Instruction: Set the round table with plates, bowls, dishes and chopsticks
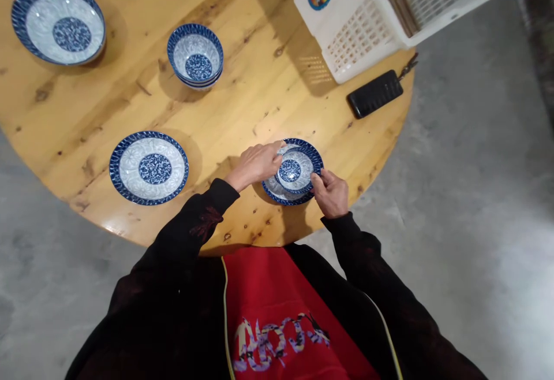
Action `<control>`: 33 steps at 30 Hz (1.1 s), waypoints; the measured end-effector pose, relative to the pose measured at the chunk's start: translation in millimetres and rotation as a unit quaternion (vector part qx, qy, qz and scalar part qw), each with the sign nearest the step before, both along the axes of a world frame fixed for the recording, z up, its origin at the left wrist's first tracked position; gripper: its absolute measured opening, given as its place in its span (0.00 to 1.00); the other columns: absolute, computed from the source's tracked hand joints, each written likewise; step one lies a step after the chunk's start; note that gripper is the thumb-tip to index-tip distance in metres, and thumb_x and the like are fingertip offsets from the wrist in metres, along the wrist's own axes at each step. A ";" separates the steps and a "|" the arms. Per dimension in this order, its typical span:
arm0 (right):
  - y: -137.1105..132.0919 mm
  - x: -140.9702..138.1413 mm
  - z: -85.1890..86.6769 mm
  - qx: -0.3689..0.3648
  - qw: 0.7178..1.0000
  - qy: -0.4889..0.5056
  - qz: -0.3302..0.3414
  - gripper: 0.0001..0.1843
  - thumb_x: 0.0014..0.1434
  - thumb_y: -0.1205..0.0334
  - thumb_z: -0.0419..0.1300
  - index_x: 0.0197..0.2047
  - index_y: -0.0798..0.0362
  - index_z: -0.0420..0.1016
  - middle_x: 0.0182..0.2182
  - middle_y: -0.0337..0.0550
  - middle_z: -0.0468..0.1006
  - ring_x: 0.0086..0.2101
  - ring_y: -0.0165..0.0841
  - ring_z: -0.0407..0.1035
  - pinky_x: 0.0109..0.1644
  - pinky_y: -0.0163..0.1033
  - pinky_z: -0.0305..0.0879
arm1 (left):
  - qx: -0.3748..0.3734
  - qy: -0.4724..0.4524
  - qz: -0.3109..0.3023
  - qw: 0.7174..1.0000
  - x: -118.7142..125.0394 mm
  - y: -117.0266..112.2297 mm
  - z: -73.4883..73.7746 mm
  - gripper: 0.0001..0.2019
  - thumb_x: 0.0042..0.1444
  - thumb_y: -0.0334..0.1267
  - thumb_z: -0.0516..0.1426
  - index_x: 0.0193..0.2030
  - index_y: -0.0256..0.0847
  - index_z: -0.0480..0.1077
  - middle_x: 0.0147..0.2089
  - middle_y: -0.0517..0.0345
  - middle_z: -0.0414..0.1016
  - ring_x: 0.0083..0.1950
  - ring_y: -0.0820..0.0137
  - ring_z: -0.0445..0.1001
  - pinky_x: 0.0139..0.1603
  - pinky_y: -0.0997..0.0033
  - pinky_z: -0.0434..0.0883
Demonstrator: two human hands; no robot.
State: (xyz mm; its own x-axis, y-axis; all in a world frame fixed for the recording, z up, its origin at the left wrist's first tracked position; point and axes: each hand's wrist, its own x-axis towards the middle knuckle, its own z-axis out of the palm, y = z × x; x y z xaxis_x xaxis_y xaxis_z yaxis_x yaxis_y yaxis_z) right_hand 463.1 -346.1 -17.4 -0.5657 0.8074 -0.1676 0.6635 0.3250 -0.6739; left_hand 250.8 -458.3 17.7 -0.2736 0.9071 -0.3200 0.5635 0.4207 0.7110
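Note:
A small blue-and-white bowl (295,170) is between my two hands, over a larger patterned plate (277,194). From its right side my right hand (332,194) grips the rim, thumb on the inner edge. Curled fingers of my left hand (258,163) close on the rim at the upper left; the fingertips are partly hidden. Whether the bowl rests on the plate or hangs just above it, I cannot tell. To the left, another blue-rimmed plate (155,170) lies flat on the wooden table (242,103).
Nested small bowls (198,59) stand farther back, and a large bowl (60,22) sits at the far left. At the back right is a white plastic basket (359,36). A black phone-like object (374,95) with a strap lies near the table's curved right edge.

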 end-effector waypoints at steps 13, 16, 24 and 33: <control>-20.7 0.4 3.3 -0.135 0.982 0.037 -0.126 0.14 0.50 0.52 0.64 0.25 0.50 0.66 0.12 0.31 0.68 0.16 0.33 0.68 0.22 0.37 0.66 | 0.087 -0.048 0.206 0.973 -4.3 -100.9 15.1 0.19 0.67 0.40 0.47 0.58 0.38 0.71 0.33 0.57 0.80 0.30 0.71 0.74 0.35 0.71 0.66; -24.6 0.3 2.0 -0.139 0.979 0.041 -0.141 0.12 0.49 0.54 0.64 0.25 0.51 0.67 0.13 0.30 0.68 0.16 0.33 0.68 0.21 0.37 0.67 | 0.081 -0.063 0.222 0.970 4.6 -123.7 7.3 0.18 0.66 0.40 0.49 0.57 0.39 0.72 0.31 0.59 0.79 0.28 0.73 0.72 0.33 0.73 0.64; -30.7 -1.0 3.6 -0.119 0.981 0.037 -0.146 0.10 0.47 0.56 0.63 0.23 0.51 0.67 0.12 0.31 0.67 0.15 0.30 0.65 0.19 0.34 0.64 | 0.083 -0.078 0.237 0.965 10.0 -142.1 -0.4 0.19 0.66 0.39 0.48 0.59 0.39 0.72 0.31 0.60 0.79 0.26 0.73 0.69 0.31 0.74 0.62; -42.2 7.9 23.1 -0.085 0.977 0.046 -0.189 0.18 0.53 0.47 0.64 0.32 0.55 0.76 0.18 0.37 0.75 0.15 0.27 0.64 0.19 0.33 0.63 | 0.102 -0.072 0.228 0.965 2.9 -150.1 -1.5 0.19 0.66 0.39 0.49 0.60 0.40 0.71 0.31 0.60 0.79 0.27 0.73 0.71 0.33 0.73 0.65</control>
State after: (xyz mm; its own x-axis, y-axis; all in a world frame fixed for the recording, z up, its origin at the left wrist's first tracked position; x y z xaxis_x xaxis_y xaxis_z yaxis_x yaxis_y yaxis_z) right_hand 471.1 -388.3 5.8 -0.2517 0.9264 -0.2802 0.6478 -0.0538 -0.7599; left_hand 253.7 -608.4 16.2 -0.6258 0.7508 -0.2115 0.2407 0.4439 0.8632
